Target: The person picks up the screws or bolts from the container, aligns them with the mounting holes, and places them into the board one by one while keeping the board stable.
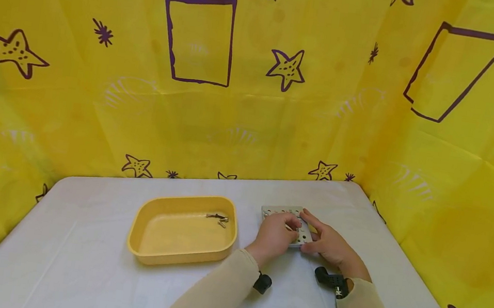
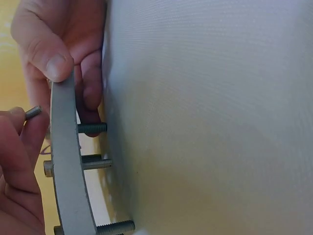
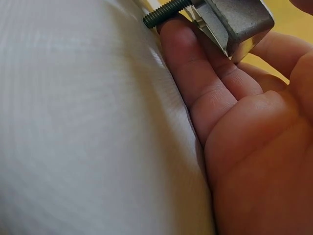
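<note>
A flat metal plate (image 1: 271, 210) with rows of holes is held slightly above the white table, and several threaded bolts (image 2: 93, 128) stick out of its underside. My right hand (image 1: 330, 245) grips the plate's right end, thumb on the edge and fingers reaching beneath it. In the right wrist view those fingers lie under the plate (image 3: 244, 19), beside a bolt's dark shank (image 3: 166, 13). Over the plate's top face, my left hand (image 1: 275, 234) pinches a small bolt (image 2: 33, 112) between thumb and finger, its threaded end showing. Its head is hidden by the fingers.
Left of the hands stands a shallow yellow tray (image 1: 170, 235) with several loose bolts (image 1: 222, 220) at its right end. A white cloth covers the table (image 1: 88, 258). Yellow patterned curtains (image 1: 240, 137) enclose its back and sides.
</note>
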Action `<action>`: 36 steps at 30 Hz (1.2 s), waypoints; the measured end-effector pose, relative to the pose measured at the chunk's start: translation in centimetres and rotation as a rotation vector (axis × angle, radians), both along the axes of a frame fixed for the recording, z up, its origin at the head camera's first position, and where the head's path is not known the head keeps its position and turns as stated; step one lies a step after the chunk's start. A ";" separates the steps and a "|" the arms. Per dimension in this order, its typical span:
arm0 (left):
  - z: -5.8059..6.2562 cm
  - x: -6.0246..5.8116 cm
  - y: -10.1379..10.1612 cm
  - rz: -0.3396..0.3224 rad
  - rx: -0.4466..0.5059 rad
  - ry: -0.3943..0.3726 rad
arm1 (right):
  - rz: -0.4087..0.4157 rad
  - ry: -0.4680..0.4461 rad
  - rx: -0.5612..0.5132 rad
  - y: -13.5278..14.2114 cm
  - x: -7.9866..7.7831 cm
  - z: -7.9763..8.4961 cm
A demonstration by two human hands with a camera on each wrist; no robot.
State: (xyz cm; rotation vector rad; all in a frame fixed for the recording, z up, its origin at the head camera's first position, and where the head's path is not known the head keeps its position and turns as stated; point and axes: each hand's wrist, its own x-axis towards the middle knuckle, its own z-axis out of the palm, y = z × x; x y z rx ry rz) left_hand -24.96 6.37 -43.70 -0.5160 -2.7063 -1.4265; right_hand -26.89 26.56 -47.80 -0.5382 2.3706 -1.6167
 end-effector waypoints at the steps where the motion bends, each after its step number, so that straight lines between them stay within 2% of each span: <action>1: -0.1 -0.1 0.1 0.004 0.001 0.003 | 0.000 0.001 0.000 0.0 0.0 0.0; 9: -0.5 0.1 0.5 0.016 0.016 -0.004 | 0.014 -0.007 -0.035 -0.1 0.1 0.1; 17: -0.7 0.2 0.6 -0.001 -0.022 0.034 | 0.018 -0.002 -0.039 0.0 0.0 0.1; 22: -0.6 0.3 0.5 -0.016 -0.046 0.031 | 0.016 -0.008 -0.042 -0.1 0.0 0.1; 29: -0.4 0.4 0.4 -0.006 -0.031 0.011 | 0.011 0.003 -0.019 -0.2 0.0 0.1; 32: -0.2 0.8 0.3 0.005 0.086 -0.032 | 0.008 0.018 0.004 -0.1 -0.1 0.0; 36: 0.4 2.4 0.0 0.022 0.357 -0.159 | 0.001 0.027 0.033 0.1 -0.1 0.0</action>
